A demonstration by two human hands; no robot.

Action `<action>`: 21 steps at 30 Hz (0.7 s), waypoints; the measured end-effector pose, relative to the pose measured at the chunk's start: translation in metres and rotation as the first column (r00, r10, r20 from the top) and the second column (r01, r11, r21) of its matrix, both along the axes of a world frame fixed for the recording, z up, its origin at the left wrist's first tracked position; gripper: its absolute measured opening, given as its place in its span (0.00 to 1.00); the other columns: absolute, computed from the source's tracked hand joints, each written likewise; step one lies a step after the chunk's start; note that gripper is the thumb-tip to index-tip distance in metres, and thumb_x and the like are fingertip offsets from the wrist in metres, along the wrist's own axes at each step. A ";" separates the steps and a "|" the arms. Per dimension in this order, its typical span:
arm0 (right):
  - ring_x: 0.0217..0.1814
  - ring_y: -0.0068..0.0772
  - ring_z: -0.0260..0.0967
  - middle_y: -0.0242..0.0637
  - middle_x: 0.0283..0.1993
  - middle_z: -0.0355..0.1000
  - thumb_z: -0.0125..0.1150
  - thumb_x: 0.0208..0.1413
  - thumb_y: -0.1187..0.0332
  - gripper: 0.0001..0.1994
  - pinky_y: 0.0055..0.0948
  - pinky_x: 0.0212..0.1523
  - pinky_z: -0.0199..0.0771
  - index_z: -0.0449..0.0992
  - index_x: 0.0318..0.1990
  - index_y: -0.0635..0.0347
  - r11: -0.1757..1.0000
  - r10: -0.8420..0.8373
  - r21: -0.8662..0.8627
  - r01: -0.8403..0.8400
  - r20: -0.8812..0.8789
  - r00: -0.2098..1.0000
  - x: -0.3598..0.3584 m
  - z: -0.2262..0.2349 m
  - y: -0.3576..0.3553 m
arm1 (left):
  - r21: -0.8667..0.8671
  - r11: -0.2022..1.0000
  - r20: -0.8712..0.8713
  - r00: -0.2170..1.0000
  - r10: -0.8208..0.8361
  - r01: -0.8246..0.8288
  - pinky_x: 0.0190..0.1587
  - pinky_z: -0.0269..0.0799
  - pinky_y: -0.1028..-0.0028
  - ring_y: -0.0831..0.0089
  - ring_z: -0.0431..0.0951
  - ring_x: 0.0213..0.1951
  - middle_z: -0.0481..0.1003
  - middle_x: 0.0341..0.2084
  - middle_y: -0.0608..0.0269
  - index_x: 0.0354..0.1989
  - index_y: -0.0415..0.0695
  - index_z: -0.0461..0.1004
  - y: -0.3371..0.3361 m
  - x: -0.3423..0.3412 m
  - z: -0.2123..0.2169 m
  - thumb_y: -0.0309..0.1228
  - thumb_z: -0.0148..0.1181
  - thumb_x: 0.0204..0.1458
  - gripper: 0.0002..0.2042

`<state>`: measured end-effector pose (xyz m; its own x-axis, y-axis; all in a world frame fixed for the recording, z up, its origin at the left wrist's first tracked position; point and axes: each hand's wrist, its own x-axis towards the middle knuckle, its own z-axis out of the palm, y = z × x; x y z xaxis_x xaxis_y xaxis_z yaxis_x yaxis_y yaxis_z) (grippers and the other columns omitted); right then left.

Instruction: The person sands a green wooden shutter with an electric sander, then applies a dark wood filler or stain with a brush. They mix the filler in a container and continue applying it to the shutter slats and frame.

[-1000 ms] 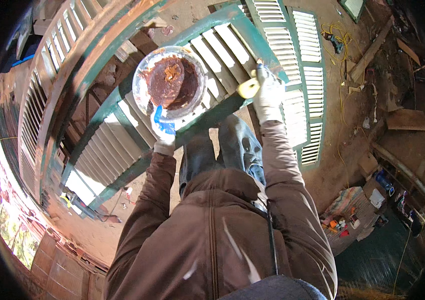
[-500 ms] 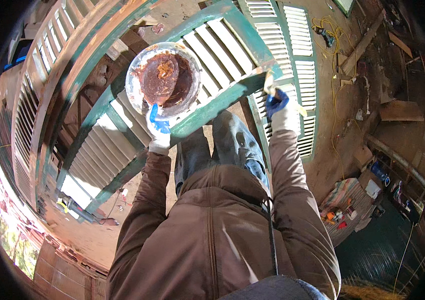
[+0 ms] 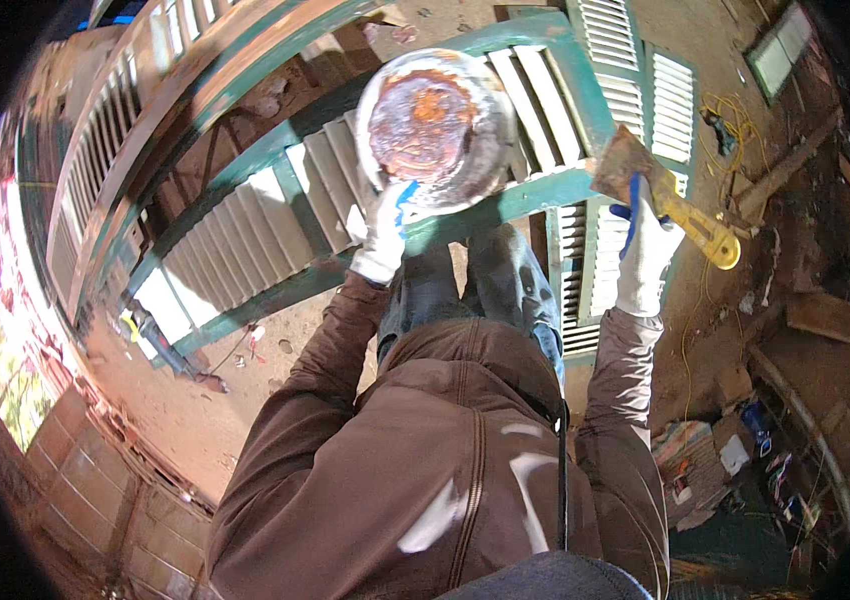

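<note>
My left hand point(image 3: 383, 235), in a white and blue glove, is closed on the near edge of a roundish palette point(image 3: 420, 130) smeared with brown paste. It sits over a round whitish tub point(image 3: 497, 120) with a stained rim, hiding part of its inside. Beneath the tub is a green louvred shutter point(image 3: 345, 246) with pale slats. My right hand point(image 3: 645, 250), gloved alike, grips a putty knife point(image 3: 680, 212) with a yellow handle. Its wide, brown-stained blade points up and left, over the shutter's right end.
More louvred shutters point(image 3: 670, 105) lie to the right. Curved wooden frames point(image 3: 135, 150) with green edges stand at the left. A yellow cord point(image 3: 742, 125) trails over the dirt floor by timber pieces point(image 3: 790, 165). A power tool point(image 3: 160, 338) lies at the lower left.
My right hand has turned the putty knife so its broad blade and yellow handle now show. The tub, palette and shutters appear farther right as the view has shifted.
</note>
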<state>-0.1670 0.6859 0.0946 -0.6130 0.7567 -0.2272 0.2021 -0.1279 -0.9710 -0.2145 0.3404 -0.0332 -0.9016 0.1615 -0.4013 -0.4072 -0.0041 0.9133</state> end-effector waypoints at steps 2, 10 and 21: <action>0.41 0.23 0.76 0.35 0.46 0.79 0.70 0.60 0.68 0.17 0.24 0.43 0.76 0.78 0.53 0.66 0.979 0.183 0.058 -0.197 0.182 0.966 -0.012 0.014 -0.025 | 0.153 0.969 0.252 0.956 0.150 -0.193 0.42 0.78 0.76 0.74 0.78 0.44 0.75 0.52 0.61 0.68 0.43 0.62 0.026 -0.009 0.034 0.20 0.60 0.56 0.29; 0.41 0.38 0.79 0.44 0.41 0.81 0.68 0.58 0.68 0.11 0.34 0.43 0.77 0.82 0.45 0.65 0.657 0.374 0.611 -0.442 0.245 0.894 -0.052 -0.020 -0.094 | -0.083 0.997 -0.456 0.889 -0.039 0.001 0.54 0.73 0.70 0.67 0.73 0.56 0.69 0.59 0.55 0.71 0.42 0.55 0.071 -0.021 0.084 0.15 0.65 0.44 0.42; 0.35 0.43 0.80 0.47 0.36 0.81 0.69 0.56 0.66 0.10 0.35 0.37 0.79 0.83 0.41 0.62 0.559 0.416 0.670 -0.488 0.283 0.864 -0.039 -0.024 -0.095 | 0.051 0.996 -0.152 0.987 -0.058 0.066 0.69 0.61 0.63 0.58 0.64 0.67 0.62 0.65 0.50 0.74 0.41 0.49 0.060 -0.009 0.099 0.18 0.68 0.41 0.48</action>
